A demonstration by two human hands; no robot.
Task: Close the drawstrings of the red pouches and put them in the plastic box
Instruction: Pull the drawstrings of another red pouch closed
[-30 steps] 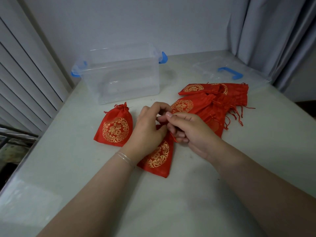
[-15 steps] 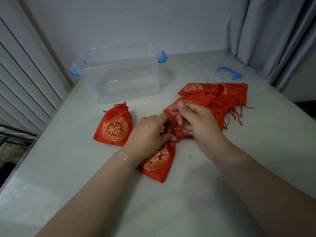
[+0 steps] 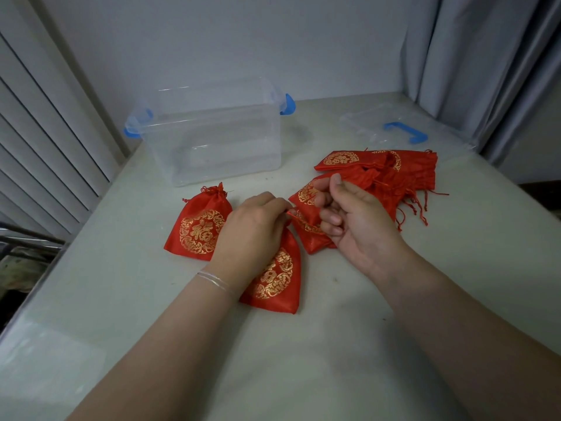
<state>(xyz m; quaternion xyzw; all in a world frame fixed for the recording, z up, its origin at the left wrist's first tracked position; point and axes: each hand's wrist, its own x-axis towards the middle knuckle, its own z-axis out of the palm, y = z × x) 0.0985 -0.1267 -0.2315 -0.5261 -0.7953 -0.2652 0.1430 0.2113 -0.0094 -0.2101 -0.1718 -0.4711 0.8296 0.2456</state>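
The pouch (image 3: pixel 306 235) I am working on lies crumpled between my two hands, its body on the table (image 3: pixel 334 344) and its mouth toward my fingers. My left hand (image 3: pixel 252 229) curls over its neck, the fingertips pinching what looks like the thin red cord (image 3: pixel 292 214) at the mouth; the pinch itself is partly hidden by my knuckles. My right hand (image 3: pixel 352 220) has fingers and thumb curled round the gathered fabric on the other side of the mouth.

To do this well, I judge I should hold the fabric firm with the right hand and draw the cord straight out with the left, so the mouth puckers evenly and the cord does not snag. A second pouch (image 3: pixel 273 278) lies under my left wrist, and a closed pouch (image 3: pixel 198 230) sits just left of that hand. The heap of open pouches (image 3: pixel 394 174) lies beyond my right hand. The plastic box (image 3: pixel 212 138) stands beyond my left hand, with no pouches in it.
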